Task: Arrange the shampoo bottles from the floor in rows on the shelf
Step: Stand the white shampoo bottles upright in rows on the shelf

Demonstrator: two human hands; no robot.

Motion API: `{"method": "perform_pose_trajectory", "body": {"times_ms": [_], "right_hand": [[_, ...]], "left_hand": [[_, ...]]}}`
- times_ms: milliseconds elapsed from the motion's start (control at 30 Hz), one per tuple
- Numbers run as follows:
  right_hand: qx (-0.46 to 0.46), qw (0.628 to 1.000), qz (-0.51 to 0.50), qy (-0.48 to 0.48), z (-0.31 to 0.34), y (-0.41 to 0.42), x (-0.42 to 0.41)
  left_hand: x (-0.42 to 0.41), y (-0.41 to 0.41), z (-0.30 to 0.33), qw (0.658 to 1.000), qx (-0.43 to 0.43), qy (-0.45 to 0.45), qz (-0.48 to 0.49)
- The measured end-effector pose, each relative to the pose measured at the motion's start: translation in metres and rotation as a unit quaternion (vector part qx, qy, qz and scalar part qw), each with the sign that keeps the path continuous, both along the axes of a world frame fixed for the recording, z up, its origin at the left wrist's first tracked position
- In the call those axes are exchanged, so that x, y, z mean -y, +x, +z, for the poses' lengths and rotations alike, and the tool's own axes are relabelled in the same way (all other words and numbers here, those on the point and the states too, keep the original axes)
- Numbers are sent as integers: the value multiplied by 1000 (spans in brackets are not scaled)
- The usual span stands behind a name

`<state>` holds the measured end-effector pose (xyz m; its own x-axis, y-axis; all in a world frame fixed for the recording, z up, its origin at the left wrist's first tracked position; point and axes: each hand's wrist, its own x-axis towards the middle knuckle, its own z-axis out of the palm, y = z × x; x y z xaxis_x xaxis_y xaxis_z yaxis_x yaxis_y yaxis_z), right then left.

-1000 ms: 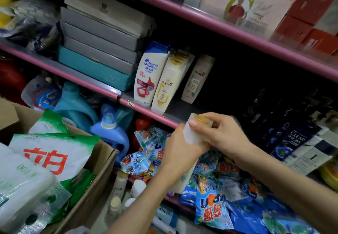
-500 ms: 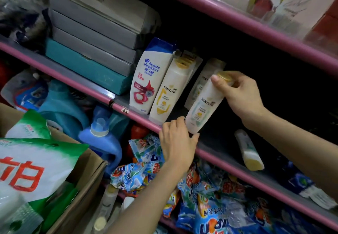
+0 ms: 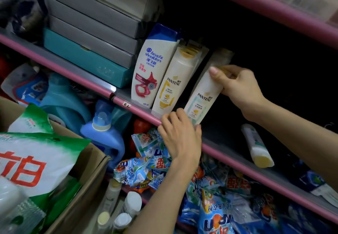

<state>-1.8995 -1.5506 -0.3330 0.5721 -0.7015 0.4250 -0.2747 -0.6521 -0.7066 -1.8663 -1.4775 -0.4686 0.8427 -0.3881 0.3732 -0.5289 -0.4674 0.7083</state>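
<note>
Head view: both hands set one Pantene bottle [image 3: 203,96] on the shelf [image 3: 219,149].
Right hand [image 3: 237,85] grip clamps its hidden cap; left hand [image 3: 180,133] fingers curl at its base; two bottles stand left of the grip.

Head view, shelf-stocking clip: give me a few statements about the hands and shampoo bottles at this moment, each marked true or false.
1. The right hand grips the top of a Pantene Smooth bottle. True.
2. The left hand holds a detergent packet. False: it is at the base of the Pantene Smooth bottle, by the shelf edge.
3. A Head & Shoulders bottle stands left of a yellow-label Pantene bottle. True.
4. Every bottle on this shelf stands upright. False: a yellow-capped bottle lies on its side to the right.
5. The stacked boxes sit right of the shampoo. False: they sit to the left.
</note>
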Motion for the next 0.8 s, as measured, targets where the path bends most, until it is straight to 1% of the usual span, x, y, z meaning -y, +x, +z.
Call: {"method": "perform_pose_trajectory", "body": {"times_ms": [267, 567, 733, 800], "right_hand": [[-22, 999, -3, -27, 0, 5, -5], [-23, 997, -27, -68, -3, 12, -9], [-30, 997, -28, -62, -4, 13, -10], [-38, 998, -17, -43, -3, 13, -11]], "left_hand": [[0, 1, 0, 999, 1, -24, 48], [2, 5, -4, 998, 6, -24, 60], [1, 7, -5, 998, 7, -24, 50], [-1, 7, -6, 999, 14, -22, 42]]}}
